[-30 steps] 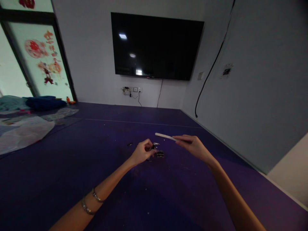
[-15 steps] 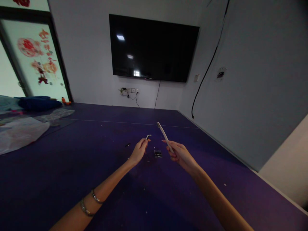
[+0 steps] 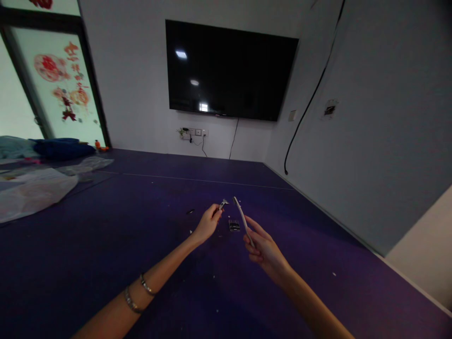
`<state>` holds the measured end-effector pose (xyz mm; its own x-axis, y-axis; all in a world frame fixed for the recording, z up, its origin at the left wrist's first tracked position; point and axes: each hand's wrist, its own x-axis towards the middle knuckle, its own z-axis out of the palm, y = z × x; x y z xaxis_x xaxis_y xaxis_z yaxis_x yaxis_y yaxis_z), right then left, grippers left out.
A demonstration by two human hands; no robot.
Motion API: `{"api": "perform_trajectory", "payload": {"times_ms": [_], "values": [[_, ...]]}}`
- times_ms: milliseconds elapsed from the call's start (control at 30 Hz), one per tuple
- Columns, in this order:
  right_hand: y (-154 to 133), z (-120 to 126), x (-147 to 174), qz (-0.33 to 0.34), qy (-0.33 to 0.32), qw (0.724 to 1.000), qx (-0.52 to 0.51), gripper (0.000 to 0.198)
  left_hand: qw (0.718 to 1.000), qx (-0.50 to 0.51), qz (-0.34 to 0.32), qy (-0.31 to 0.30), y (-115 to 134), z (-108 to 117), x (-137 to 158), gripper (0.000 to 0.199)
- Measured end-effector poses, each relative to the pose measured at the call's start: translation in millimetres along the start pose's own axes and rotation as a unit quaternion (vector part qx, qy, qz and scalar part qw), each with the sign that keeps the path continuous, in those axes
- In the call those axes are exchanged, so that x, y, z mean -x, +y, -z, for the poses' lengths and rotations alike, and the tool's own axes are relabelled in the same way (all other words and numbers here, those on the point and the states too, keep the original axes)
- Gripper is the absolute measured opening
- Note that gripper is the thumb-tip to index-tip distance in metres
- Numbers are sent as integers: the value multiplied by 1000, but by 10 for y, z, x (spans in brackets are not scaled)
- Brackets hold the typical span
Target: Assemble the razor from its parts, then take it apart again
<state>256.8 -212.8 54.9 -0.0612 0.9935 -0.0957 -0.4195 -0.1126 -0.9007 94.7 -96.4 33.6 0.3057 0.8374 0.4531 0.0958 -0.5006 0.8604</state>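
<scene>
In my left hand (image 3: 209,225) is a small silvery razor (image 3: 222,204), its head pointing up and to the right. My right hand (image 3: 263,245) is closed around the lower handle of a pale toothbrush (image 3: 242,215). The brush's darker bristle end tilts up and left, close to the razor's head; a narrow gap seems to lie between them. On the purple floor between the hands sits a small clear-and-black case (image 3: 234,225). Left of the razor lies a small dark piece (image 3: 190,211), too small to name.
Crumpled clear plastic (image 3: 42,190) and a dark blue cloth bundle (image 3: 65,148) lie at the left. A television (image 3: 229,70) hangs on the far wall above sockets (image 3: 197,132). A black cable (image 3: 310,101) dangles along the right wall. Small white scraps dot the purple floor (image 3: 148,263).
The razor has turned, so its head shows more clearly. My right hand has lowered the toothbrush, bringing its bristle end nearer the razor. The view has shifted slightly.
</scene>
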Motion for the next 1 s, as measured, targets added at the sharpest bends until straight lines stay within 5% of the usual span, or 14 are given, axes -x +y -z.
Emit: {"api": "perform_trajectory", "payload": {"times_ms": [1000], "values": [[165,-120,164,11,38,999,1,52,1000,5,-26,-1,41,-45,52,13]]}}
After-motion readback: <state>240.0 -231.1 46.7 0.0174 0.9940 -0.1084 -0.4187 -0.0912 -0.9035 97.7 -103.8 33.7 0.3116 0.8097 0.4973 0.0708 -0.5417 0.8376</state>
